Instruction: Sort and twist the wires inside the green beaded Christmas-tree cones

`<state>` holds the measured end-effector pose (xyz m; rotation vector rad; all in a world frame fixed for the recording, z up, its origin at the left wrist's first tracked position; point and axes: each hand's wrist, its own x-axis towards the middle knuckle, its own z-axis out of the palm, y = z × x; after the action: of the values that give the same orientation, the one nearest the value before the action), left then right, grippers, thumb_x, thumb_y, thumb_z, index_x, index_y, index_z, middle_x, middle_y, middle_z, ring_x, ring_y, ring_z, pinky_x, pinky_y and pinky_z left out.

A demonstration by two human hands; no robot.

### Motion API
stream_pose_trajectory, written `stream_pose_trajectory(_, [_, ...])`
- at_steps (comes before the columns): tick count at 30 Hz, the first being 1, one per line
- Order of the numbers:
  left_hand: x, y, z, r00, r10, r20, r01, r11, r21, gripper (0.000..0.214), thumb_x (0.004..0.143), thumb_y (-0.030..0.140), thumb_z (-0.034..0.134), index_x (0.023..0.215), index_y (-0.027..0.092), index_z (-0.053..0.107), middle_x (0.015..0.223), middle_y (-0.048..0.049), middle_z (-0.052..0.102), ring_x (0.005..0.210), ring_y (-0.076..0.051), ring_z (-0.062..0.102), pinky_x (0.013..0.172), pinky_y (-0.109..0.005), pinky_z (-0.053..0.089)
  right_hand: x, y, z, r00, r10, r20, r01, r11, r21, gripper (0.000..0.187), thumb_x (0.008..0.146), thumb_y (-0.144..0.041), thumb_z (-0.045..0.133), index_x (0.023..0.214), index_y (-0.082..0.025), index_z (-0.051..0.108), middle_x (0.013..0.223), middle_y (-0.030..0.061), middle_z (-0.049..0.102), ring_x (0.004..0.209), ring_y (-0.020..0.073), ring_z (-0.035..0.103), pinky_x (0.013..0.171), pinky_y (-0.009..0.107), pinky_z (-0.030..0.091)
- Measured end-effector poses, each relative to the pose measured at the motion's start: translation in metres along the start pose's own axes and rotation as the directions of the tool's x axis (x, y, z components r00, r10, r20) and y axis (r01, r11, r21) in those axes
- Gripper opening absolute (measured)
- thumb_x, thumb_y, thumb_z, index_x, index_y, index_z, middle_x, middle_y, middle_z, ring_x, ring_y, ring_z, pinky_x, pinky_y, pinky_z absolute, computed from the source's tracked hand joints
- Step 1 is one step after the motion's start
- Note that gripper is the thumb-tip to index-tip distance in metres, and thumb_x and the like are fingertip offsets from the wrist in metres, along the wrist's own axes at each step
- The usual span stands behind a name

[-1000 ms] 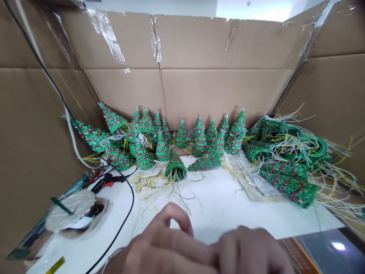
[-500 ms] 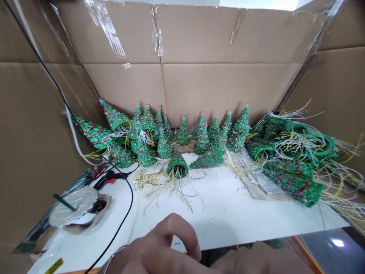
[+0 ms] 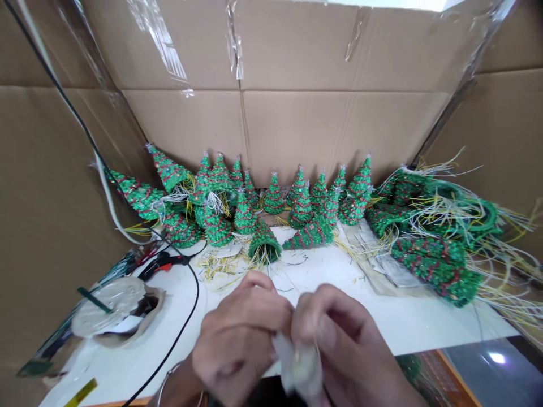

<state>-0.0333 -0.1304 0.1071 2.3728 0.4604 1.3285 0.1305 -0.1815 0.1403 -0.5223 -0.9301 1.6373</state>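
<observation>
My left hand [image 3: 241,333], with a thin bracelet at its wrist, is closed near the table's front edge. Against it, thumb and fingers of my right hand [image 3: 348,339] pinch together. Between both hands hangs a whitish, translucent piece [image 3: 303,370], too blurred for me to tell its kind. Just beyond the hands lies a small green tinsel Christmas tree [image 3: 265,243], its hollow base facing me with thin wires coming out. Another tinsel tree [image 3: 311,233] lies on its side to the right of it.
Several upright trees [image 3: 301,206] line the cardboard wall [image 3: 297,124]. More trees with loose wires [image 3: 436,265] are heaped at right. At left are a round spool [image 3: 110,302], a black tool with a red trigger [image 3: 163,264] and a black cable [image 3: 193,311]. Wire clippings [image 3: 216,265] litter the white tabletop [image 3: 382,322].
Both hands have risen from the bottom edge and come together over the table front. The whitish piece now shows between them. Trees and tools stay where they were.
</observation>
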Motion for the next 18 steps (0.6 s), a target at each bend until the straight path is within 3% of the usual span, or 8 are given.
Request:
stream_pose_trajectory(1, [0.009,-0.007,-0.003,0.998,0.055,-0.013,-0.055,0.998,-0.026,0.019,0.091,0.038,0.048,0.080,0.029,0.061,0.074,-0.0020,0.068,0.065,-0.018,0.061,0.072,-0.041,0.049,0.008,-0.001,-0.002,0.998,-0.028,-0.048,0.027,1.000,-0.012,0.023,0.078,-0.049,0.064,0.079,-0.027,0.069,0.057,-0.0002,0.059,0.040,0.0107,0.044,0.035,0.024,0.029])
stream_pose_trajectory(3, [0.022,-0.023,-0.007,0.998,0.043,-0.044,-0.044,0.999,-0.009,0.011,0.089,0.030,0.052,0.083,0.025,0.060,0.080,-0.0050,0.068,0.074,-0.020,0.063,0.073,-0.041,0.049,0.028,-0.002,-0.014,0.979,-0.132,-0.156,0.117,0.988,-0.100,0.018,0.080,-0.041,0.065,0.083,-0.024,0.069,0.065,0.0006,0.062,0.044,0.0091,0.046,0.039,0.023,0.031])
stream_pose_trajectory(7, [0.025,-0.065,-0.014,0.966,-0.193,-0.170,0.220,0.962,0.160,0.011,0.088,0.027,0.053,0.082,0.020,0.059,0.090,-0.0070,0.065,0.089,-0.020,0.060,0.080,-0.035,0.047,0.071,0.004,-0.057,0.906,-0.275,-0.321,0.187,0.942,-0.280,0.032,0.082,-0.036,0.060,0.112,-0.024,0.063,0.103,0.0064,0.068,0.066,0.0127,0.058,0.046,0.023,0.036])
stream_pose_trajectory(11, [0.008,-0.121,-0.021,0.856,-0.360,-0.371,0.482,0.815,0.322,0.018,0.087,0.030,0.049,0.075,0.019,0.055,0.087,-0.0053,0.062,0.083,-0.018,0.058,0.075,-0.030,0.046,0.106,0.024,-0.102,0.795,-0.370,-0.482,0.221,0.915,-0.337,0.034,0.076,-0.033,0.062,0.108,-0.021,0.060,0.098,0.0055,0.065,0.063,0.0110,0.053,0.045,0.022,0.033])
stream_pose_trajectory(14, [-0.011,-0.159,-0.029,0.716,-0.488,-0.500,0.694,0.576,0.432,0.016,0.083,0.026,0.046,0.070,0.019,0.051,0.075,-0.0044,0.058,0.072,-0.018,0.056,0.071,-0.030,0.045,0.121,0.046,-0.131,0.731,-0.427,-0.533,0.236,0.890,-0.390,0.033,0.073,-0.032,0.062,0.104,-0.021,0.058,0.090,0.0018,0.061,0.059,0.0099,0.050,0.045,0.021,0.032])
stream_pose_trajectory(18, [-0.035,-0.184,-0.042,0.591,-0.580,-0.561,0.795,0.296,0.530,0.015,0.082,0.024,0.045,0.072,0.018,0.053,0.083,-0.0098,0.061,0.076,-0.023,0.059,0.073,-0.033,0.044,0.129,0.076,-0.162,0.657,-0.536,-0.531,0.259,0.821,-0.508,0.029,0.076,-0.030,0.059,0.103,-0.020,0.055,0.086,0.0007,0.057,0.063,0.0114,0.049,0.056,0.024,0.040])
